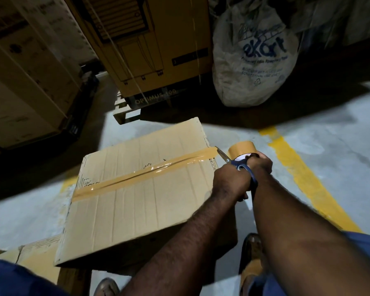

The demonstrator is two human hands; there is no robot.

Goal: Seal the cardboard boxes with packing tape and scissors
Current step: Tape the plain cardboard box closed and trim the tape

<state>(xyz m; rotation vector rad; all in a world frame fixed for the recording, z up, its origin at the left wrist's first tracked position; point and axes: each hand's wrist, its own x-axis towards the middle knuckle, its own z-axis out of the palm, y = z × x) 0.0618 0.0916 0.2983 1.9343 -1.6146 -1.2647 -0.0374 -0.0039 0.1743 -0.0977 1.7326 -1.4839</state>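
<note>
**A:** Which step is this?

**B:** The cut, I'd say. The brown cardboard box (137, 199) sits in the middle of the frame on the grey concrete floor (308, 135). A strip of glossy brown packing tape (137, 178) runs along its top seam from the left edge to the right edge.

**A:** And the hands?

**B:** Both are just off the box's right edge. The right hand (262, 164) has its fingers (264, 158) curled round the roll of brown packing tape (239, 149), holding it up beside the box corner. The left hand (230, 182) is closed around the blue-handled scissors (241, 165). Its fingers are wrapped on the handles, and the steel blades point up and left at the short stretch of tape between box and roll.

**A:** Are the blades open?

**B:** I can't tell how far; they're small and partly hidden.

**A:** What does the next move call for?

**B:** Probably keeping that stretch taut with the roll, closing the blades across it near the box edge, then pressing the loose end down over the side. Slack tape could fold and stick to itself.

**A:** Any work left?

**B:** Likely. Another cardboard box (36, 259) shows at the lower left, under this one's corner.
</note>
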